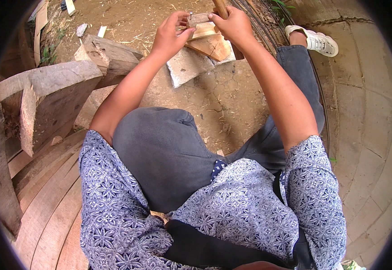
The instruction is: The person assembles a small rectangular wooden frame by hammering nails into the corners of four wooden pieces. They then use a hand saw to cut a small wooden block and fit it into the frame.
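Observation:
My left hand (174,36) curls its thumb and fingers about the left end of a small wood piece (199,19). A thin nail (191,16) stands upright at that end, beside my fingertips. My right hand (235,28) is closed around a round wooden handle (220,7), whose upper end runs out of view. Whatever tool head it has cannot be made out. The right thumb rests against the small piece's other end. Beneath lies a light wood block (203,30) on a thicker cut block (211,46), which sits on a pale flat slab (188,67).
Curved timber pieces (65,81) and long planks (54,202) stand close on my left. A squared beam end (110,51) juts out behind them. Thin rods (268,27) run along a paved strip (349,103) at right. Shavings litter the dirt ground (128,20).

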Demonstrator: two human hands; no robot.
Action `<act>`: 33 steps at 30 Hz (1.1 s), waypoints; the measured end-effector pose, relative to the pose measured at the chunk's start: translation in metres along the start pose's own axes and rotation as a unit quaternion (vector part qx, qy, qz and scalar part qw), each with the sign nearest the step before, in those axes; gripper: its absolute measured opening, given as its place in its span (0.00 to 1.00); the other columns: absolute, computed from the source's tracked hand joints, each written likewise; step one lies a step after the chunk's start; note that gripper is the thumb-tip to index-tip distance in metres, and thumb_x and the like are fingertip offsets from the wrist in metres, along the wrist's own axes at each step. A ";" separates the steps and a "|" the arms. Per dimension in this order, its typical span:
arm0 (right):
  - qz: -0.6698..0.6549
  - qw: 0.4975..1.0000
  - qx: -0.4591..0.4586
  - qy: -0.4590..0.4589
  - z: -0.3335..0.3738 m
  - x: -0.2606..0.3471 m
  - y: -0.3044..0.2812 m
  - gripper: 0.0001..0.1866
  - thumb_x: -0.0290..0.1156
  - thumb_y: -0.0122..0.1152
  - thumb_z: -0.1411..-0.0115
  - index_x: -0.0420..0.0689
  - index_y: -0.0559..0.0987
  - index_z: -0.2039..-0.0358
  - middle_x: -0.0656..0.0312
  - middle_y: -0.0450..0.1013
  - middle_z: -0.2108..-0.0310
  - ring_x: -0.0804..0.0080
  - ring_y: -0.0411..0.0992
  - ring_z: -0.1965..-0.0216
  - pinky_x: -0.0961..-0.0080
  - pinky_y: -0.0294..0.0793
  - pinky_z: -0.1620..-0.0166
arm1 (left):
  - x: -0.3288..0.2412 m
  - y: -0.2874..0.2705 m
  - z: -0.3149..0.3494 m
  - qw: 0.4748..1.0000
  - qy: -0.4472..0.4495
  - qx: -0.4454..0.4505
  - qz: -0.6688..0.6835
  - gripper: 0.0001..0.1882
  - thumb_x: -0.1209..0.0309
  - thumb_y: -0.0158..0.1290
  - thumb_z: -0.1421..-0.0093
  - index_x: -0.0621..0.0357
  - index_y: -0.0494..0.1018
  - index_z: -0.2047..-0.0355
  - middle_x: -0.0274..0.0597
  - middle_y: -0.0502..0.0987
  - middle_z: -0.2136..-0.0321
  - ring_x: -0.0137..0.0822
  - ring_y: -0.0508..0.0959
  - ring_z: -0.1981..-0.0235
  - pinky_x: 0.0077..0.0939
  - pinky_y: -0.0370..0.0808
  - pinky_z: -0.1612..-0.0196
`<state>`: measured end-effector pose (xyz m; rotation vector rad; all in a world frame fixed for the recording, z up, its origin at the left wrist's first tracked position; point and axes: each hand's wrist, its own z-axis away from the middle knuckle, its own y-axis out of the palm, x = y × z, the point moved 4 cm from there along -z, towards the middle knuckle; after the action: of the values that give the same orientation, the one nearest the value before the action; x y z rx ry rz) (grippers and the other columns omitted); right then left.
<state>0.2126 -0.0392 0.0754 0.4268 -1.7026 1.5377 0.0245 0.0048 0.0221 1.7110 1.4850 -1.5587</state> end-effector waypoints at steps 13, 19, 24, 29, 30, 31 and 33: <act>0.027 0.999 -0.033 0.030 0.005 0.016 -0.006 0.17 0.39 0.69 0.46 0.41 0.82 0.62 0.48 0.80 0.68 0.55 0.81 0.65 0.61 0.77 0.61 | 0.003 0.000 0.000 1.000 0.015 -0.009 0.003 0.22 0.74 0.63 0.42 0.62 0.69 0.48 0.47 0.76 0.54 0.35 0.79 0.53 0.30 0.84 0.54; 0.014 1.000 0.001 0.010 0.003 0.012 -0.004 0.18 0.45 0.66 0.40 0.42 0.81 0.62 0.64 0.75 0.83 0.79 0.71 0.85 0.78 0.70 0.81 | 0.006 0.002 -0.001 1.000 0.002 -0.007 0.024 0.23 0.76 0.63 0.42 0.62 0.69 0.48 0.44 0.76 0.55 0.33 0.78 0.53 0.31 0.84 0.53; -0.083 0.995 0.052 0.017 0.003 0.009 -0.008 0.18 0.45 0.61 0.35 0.41 0.80 0.58 0.67 0.72 0.83 0.83 0.67 0.86 0.82 0.66 0.82 | 0.011 0.006 -0.002 0.998 -0.029 -0.019 0.056 0.22 0.76 0.64 0.43 0.62 0.70 0.49 0.43 0.76 0.55 0.32 0.78 0.53 0.29 0.83 0.52; -0.207 0.976 0.054 0.029 0.038 0.045 -0.057 0.19 0.42 0.61 0.38 0.38 0.79 0.57 0.60 0.73 0.75 0.73 0.71 0.76 0.75 0.69 0.73 | 0.013 0.004 -0.003 0.996 -0.040 -0.023 0.072 0.22 0.76 0.65 0.43 0.61 0.71 0.50 0.42 0.77 0.55 0.31 0.77 0.53 0.30 0.83 0.53; -0.206 0.976 0.043 -0.050 0.051 0.055 -0.068 0.19 0.43 0.51 0.29 0.40 0.77 0.53 0.70 0.65 0.82 0.86 0.61 0.88 0.85 0.60 0.83 | 0.014 0.004 -0.004 0.996 -0.041 -0.023 0.071 0.22 0.75 0.65 0.43 0.61 0.71 0.50 0.41 0.77 0.55 0.31 0.78 0.53 0.30 0.82 0.52; -0.200 0.976 0.051 -0.070 0.065 0.064 -0.075 0.18 0.42 0.47 0.26 0.40 0.75 0.53 0.71 0.62 0.82 0.87 0.58 0.88 0.86 0.57 0.84 | 0.016 0.004 -0.005 0.996 -0.042 -0.024 0.069 0.21 0.75 0.64 0.43 0.61 0.71 0.50 0.41 0.77 0.55 0.31 0.78 0.54 0.31 0.82 0.52; -0.181 0.980 0.065 -0.052 0.085 0.055 -0.080 0.17 0.43 0.53 0.30 0.42 0.79 0.56 0.71 0.66 0.82 0.84 0.63 0.85 0.81 0.63 0.80 | 0.019 0.006 -0.005 0.996 -0.045 -0.028 0.068 0.21 0.74 0.65 0.44 0.60 0.72 0.51 0.41 0.78 0.57 0.32 0.79 0.55 0.30 0.82 0.54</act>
<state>0.2066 -0.1221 0.1732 0.8484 -1.5034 1.3798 0.0284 0.0150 0.0053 1.6521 1.3277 -1.4896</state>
